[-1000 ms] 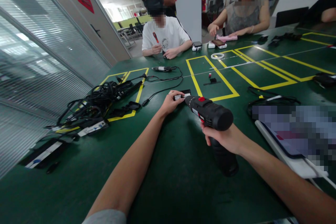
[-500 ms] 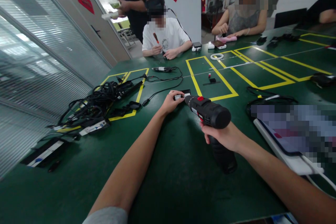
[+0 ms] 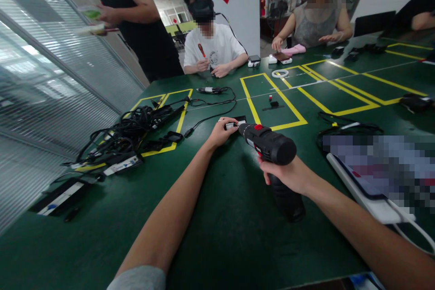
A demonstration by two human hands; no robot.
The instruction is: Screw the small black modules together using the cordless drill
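A black cordless drill (image 3: pixel 268 142) with red accents is gripped by my right hand (image 3: pixel 283 173), its fingers wrapped round the handle. The drill lies nearly level, its chuck pointing away to the left. My left hand (image 3: pixel 222 130) holds a small black and white box-like part (image 3: pixel 241 120) down on the green table, fingertips pressed on its near side. The drill's tip meets this part right beside my left fingertips; the exact contact point is too small to make out.
Tangled black cables and adapters (image 3: pixel 136 127) cover the left. A pen-like electric tool (image 3: pixel 209 90) with a cord lies ahead. Yellow tape (image 3: pixel 288 124) marks rectangles on the table (image 3: pixel 217 235). At right sit a tablet-like device (image 3: pixel 360 172) and a white cable. Co-workers sit opposite, one holding a screwdriver (image 3: pixel 201 50).
My hands, the drill and the part stay almost still. Behind the table, a standing person has moved left. The seated person at right has spread their hands apart.
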